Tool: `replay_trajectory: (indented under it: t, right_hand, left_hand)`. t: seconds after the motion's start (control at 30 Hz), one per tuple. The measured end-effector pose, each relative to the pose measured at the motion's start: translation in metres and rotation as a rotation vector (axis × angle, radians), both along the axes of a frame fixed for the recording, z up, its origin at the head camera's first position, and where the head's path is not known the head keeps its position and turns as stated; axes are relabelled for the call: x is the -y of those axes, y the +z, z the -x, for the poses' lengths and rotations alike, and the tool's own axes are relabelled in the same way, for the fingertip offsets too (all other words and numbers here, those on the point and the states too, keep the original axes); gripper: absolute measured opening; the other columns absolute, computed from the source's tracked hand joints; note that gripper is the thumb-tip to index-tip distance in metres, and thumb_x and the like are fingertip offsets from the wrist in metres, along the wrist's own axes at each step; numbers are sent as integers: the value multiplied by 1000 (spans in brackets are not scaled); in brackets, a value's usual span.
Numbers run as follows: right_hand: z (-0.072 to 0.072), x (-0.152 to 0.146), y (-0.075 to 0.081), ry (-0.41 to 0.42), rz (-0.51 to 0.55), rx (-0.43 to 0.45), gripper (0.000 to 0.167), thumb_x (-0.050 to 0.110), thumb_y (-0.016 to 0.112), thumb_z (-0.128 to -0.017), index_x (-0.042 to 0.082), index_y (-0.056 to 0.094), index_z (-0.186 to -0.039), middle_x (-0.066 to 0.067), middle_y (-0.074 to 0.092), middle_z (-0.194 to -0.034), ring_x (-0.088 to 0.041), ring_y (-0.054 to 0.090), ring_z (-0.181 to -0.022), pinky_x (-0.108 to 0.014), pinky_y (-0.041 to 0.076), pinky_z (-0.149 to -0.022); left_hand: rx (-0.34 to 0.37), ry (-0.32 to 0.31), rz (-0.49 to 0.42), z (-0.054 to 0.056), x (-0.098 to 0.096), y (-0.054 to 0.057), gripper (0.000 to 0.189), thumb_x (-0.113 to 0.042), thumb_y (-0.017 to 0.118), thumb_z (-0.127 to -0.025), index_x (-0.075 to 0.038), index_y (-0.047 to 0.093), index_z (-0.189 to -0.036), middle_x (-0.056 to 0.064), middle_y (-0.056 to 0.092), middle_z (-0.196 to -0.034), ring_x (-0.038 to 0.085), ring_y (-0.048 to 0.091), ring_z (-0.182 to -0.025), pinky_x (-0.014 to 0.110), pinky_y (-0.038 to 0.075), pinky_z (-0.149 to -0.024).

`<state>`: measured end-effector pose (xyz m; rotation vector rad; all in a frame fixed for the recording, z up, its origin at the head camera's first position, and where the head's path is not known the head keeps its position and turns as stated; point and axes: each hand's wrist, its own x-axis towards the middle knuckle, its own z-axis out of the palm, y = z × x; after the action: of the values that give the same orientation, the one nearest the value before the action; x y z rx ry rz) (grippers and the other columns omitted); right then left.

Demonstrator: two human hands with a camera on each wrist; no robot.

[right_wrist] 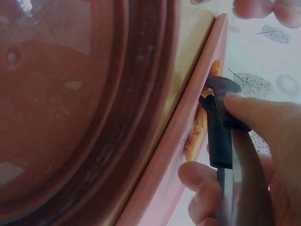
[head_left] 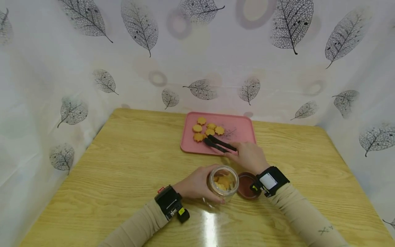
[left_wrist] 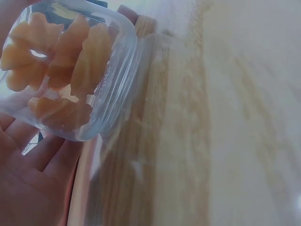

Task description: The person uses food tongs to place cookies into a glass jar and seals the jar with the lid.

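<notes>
My left hand [head_left: 202, 183] grips a clear jar [head_left: 224, 181] around its side, its open mouth turned up. Several flower-shaped cookies [left_wrist: 70, 56] show through the jar's wall in the left wrist view. With my right hand [head_left: 250, 156] I hold black-tipped tongs [head_left: 219, 142] between thumb and fingers. The tongs' tips reach over a pink tray [head_left: 243, 128], beside the nearest of several yellow cookies [head_left: 197, 128]. Whether the tips touch a cookie, I cannot tell. Under my right wrist a round brown lid [head_left: 247, 187] lies on the table, partly covered by the wrist camera.
The light wood table [head_left: 139, 151] carries everything. Behind it hangs a white cloth [head_left: 203, 65] printed with grey leaves, and more of the cloth stands at both sides. The tray's raised rim lies near the table's back edge.
</notes>
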<state>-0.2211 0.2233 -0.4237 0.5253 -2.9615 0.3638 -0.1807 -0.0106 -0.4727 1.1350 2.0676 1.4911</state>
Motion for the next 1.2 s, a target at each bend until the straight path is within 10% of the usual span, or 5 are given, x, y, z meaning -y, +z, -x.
replay_trajectory:
  t: [0.67,1.2]
  right_hand:
    - [-21,-14,13,47,72,-45,23,36,72,-96,15,69,-89,6,40,-56,-11,38,-48,-28,25,-46]
    - [-83,-45,81,1,72,5,50,46,67,-98,8,71,-130,9,39,-53,-6,29,-44,-25,23,-44]
  left_hand:
    - [17,-4,-7,-1,1,0,86,-30,97,-69,-20,54,-143,-8,62,-133,7,56,-122,31,45,-105]
    - [26,-7,-2,0,2,0,87,-30,97,-71,-27,51,-145,-7,60,-136,7,54,-125,31,45,-106]
